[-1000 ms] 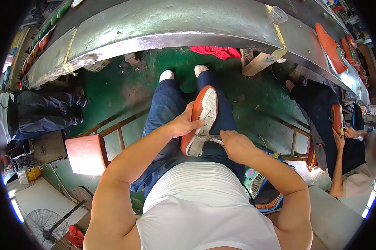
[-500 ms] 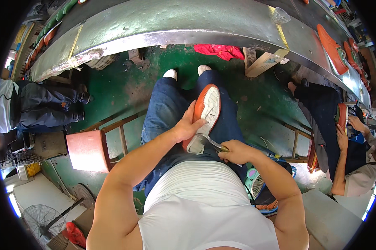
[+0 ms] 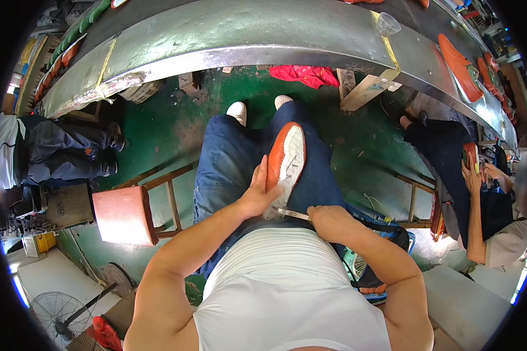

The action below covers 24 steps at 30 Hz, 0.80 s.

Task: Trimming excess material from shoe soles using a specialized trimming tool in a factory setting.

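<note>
An orange shoe [image 3: 285,161] with a white sole lies sole-up on my lap, over blue jeans. My left hand [image 3: 257,196] grips its left side near the heel. My right hand [image 3: 329,221] is closed around a thin metal tool [image 3: 291,213] whose tip touches the heel end of the sole.
A long grey metal workbench [image 3: 246,35] curves across the top, carrying orange shoes [image 3: 459,58] and a clear plastic cup [image 3: 387,23]. A red-seated wooden stool [image 3: 123,213] stands to my left. Seated people work on both sides; the one at right holds a shoe [image 3: 469,157]. A fan [image 3: 56,310] is at lower left.
My left hand has slid down the shoe toward its heel. My right hand with the tool has drawn back toward my body. The view has shifted slightly.
</note>
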Motion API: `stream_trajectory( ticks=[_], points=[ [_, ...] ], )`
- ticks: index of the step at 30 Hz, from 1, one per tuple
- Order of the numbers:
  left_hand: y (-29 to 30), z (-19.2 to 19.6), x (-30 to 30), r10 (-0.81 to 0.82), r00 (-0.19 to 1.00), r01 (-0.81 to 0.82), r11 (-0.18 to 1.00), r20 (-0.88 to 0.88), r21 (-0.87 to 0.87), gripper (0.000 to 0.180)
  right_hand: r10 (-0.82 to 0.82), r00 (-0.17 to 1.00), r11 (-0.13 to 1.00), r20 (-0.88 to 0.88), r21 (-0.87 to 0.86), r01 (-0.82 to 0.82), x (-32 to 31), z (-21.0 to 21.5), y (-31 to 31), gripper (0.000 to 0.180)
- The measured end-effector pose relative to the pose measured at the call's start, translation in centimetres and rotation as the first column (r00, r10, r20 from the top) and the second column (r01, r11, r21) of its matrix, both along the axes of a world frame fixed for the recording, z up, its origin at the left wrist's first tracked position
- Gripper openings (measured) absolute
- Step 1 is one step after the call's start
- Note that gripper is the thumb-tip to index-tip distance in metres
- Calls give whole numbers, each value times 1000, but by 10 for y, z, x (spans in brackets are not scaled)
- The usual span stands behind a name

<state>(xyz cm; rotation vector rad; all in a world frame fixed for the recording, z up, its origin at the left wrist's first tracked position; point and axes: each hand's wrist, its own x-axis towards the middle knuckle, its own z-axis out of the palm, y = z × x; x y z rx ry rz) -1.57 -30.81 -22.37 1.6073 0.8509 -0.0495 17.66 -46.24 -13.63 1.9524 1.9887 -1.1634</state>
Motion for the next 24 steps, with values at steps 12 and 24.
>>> stream_trajectory(
  ticks=[12, 24],
  points=[
    [-1, 8, -16, -77, 997, 77, 997, 23, 7, 108, -460, 754, 798, -469, 155, 583, 4, -4, 34, 37],
    [57, 113, -55, 435, 825, -150, 784, 360, -603, 80, -533, 780, 566, -328, 546, 617, 123, 65, 64, 34]
  ],
)
